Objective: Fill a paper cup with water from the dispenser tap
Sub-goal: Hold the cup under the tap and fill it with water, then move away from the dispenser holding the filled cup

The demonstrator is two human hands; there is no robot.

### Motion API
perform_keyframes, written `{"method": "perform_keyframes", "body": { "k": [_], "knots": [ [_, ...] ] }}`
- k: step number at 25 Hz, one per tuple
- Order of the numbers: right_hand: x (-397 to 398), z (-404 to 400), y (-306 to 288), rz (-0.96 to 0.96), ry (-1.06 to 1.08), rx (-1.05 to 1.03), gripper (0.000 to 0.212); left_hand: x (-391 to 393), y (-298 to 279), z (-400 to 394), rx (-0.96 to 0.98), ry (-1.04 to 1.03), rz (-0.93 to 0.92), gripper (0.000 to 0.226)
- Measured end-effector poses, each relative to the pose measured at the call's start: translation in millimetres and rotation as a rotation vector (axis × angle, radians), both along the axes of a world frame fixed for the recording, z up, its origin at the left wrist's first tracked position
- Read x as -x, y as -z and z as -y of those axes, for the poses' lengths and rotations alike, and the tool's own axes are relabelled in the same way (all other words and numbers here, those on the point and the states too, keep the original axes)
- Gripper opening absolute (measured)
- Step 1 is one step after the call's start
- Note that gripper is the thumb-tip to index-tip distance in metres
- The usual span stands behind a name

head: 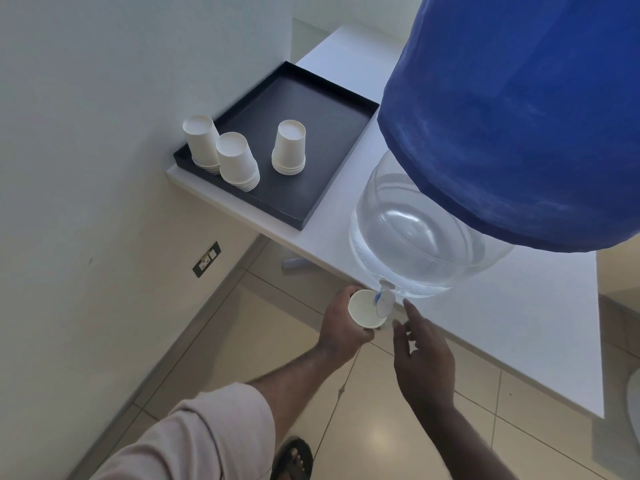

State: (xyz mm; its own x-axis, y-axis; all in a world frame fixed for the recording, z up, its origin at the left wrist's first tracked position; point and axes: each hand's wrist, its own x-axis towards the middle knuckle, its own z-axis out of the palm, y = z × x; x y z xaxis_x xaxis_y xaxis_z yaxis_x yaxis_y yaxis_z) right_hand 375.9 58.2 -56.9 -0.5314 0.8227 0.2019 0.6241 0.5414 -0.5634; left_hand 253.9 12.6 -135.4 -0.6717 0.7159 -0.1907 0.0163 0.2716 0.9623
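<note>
Paper cup (366, 310): upright, mouth open, held just off the table's front edge directly beneath the tap (383, 300); wrapped by the left hand (341, 326). Right hand (420, 351): fingers spread, empty, near the tap, not touching. Advice: keep the cup centred and level under the spout, open the tap gently; tray (242, 202) of spare cups sits at the table's left corner.

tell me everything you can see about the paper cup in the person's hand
The paper cup is small, white and plain, open end up, tilted slightly toward the camera. The left hand wraps its side and holds it off the table edge, directly under the tap, whose spout overlaps its rim. The inside looks pale; water level cannot be told. The right hand is beside it, not touching.
</note>
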Motion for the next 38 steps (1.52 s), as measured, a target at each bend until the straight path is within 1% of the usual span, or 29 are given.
{"method": "perform_keyframes", "body": {
  "k": [2,5,7,9,13,17,20,26,29,34,36,38],
  "knots": [
    [4,0,3,-0.068,0.074,0.178,0.034,1,-1,0,0.001,0.004,0.023,0.067],
    [15,-9,12,-0.089,0.144,0.52,0.035,1,0,-1,0.001,0.01,0.065,0.066],
    [20,-12,20,-0.128,0.193,0.649,0.032,2,1,-1,-0.007,0.022,0.08,0.064],
    [23,-14,23,-0.185,0.266,0.726,0.027,4,3,0,-0.017,0.034,0.1,0.063],
    [29,-19,26,-0.225,0.357,0.776,0.026,9,11,4,-0.004,0.116,0.121,0.067],
    [33,-18,33,-0.23,0.385,0.818,0.026,15,22,13,0.029,0.186,0.141,0.073],
    [30,-13,40,-0.227,0.384,0.838,0.022,15,26,21,0.045,0.187,0.133,0.072],
    [15,3,42,-0.281,0.379,0.848,0.025,7,29,33,0.058,0.215,0.079,0.069],
    [4,11,38,-0.32,0.39,0.831,0.026,-3,20,37,0.048,0.223,0.047,0.066],
    [-18,19,20,-0.422,0.419,0.823,0.028,-21,-10,40,0.051,0.262,0.014,0.069],
    [-29,22,9,-0.461,0.444,0.816,0.029,-28,-25,41,0.073,0.298,-0.024,0.069],
    [-40,24,-5,-0.495,0.469,0.803,0.035,-36,-43,38,0.074,0.345,-0.095,0.07]
  ]
}}
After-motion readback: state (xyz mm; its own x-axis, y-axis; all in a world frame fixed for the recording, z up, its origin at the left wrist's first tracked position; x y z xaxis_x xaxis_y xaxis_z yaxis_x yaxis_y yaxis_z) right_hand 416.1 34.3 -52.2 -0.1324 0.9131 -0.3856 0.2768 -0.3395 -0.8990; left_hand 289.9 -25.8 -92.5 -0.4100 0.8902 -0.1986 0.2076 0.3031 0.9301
